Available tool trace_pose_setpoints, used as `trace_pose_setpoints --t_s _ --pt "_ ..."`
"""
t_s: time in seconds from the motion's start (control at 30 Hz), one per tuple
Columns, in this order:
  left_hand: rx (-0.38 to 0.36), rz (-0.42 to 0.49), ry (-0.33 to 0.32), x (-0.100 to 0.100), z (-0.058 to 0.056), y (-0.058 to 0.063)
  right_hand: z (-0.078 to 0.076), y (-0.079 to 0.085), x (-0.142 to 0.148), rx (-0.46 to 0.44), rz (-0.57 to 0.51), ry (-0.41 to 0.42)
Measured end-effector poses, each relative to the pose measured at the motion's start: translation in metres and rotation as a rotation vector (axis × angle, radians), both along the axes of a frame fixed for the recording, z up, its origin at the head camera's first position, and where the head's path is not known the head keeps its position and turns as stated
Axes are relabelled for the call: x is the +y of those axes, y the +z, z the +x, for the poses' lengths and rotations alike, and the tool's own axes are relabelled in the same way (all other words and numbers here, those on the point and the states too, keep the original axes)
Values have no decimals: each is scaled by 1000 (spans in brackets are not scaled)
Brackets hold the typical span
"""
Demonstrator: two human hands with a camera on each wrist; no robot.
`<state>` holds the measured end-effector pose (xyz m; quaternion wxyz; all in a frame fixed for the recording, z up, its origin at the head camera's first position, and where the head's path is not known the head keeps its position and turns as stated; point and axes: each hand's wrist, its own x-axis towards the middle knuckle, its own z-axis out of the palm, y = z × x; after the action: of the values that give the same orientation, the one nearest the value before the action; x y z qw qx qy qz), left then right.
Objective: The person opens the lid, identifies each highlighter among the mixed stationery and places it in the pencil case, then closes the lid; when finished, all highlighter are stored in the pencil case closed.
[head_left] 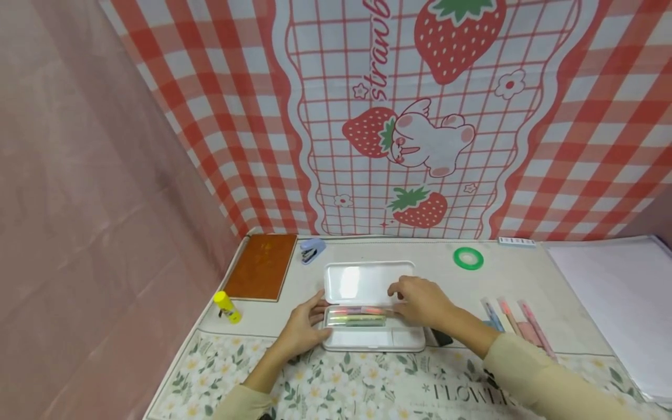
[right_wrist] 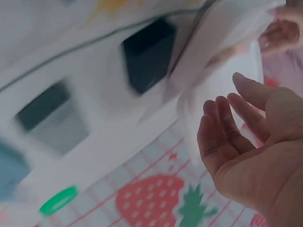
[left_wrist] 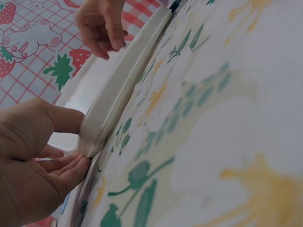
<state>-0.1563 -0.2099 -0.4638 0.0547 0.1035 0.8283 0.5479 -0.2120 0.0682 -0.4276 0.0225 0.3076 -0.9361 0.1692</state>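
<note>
A white pencil case (head_left: 374, 340) lies open on the table, its lid (head_left: 362, 283) folded back flat. Several coloured highlighters (head_left: 357, 317) lie in its tray. My left hand (head_left: 303, 328) pinches the case's left end; in the left wrist view the thumb and fingers (left_wrist: 71, 165) clamp the case's corner (left_wrist: 102, 127). My right hand (head_left: 420, 301) hovers over the right part of the case by the hinge, fingers relaxed and holding nothing. The right wrist view shows its palm (right_wrist: 251, 151) bare beside the blurred case (right_wrist: 213, 56).
A brown notebook (head_left: 261, 266), a blue stapler (head_left: 312, 249) and a yellow glue stick (head_left: 227, 307) lie to the left. At the right are a green tape ring (head_left: 468, 258), several pens (head_left: 511, 319), a black object (head_left: 442, 337) and white sheets (head_left: 619, 303).
</note>
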Motion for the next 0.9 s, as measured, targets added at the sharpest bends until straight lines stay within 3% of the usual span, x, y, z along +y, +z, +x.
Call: trace_pose_setpoints --t_s 0.13,0.3,0.57,0.77,0.9 --pt "14 -23 3 -4 -7 -16 -4 7 32 23 2 -88" --pt "22 -26 6 -7 -8 -20 -8 14 77 59 9 -159" --pt "19 -34 10 -5 -6 -17 -6 14 129 26 71 -278" --pt "7 -32 15 -4 -5 -15 -2 -1 144 -105 127 -367" --pt "4 -15 -3 1 2 3 0 -10 147 -151 135 -397"
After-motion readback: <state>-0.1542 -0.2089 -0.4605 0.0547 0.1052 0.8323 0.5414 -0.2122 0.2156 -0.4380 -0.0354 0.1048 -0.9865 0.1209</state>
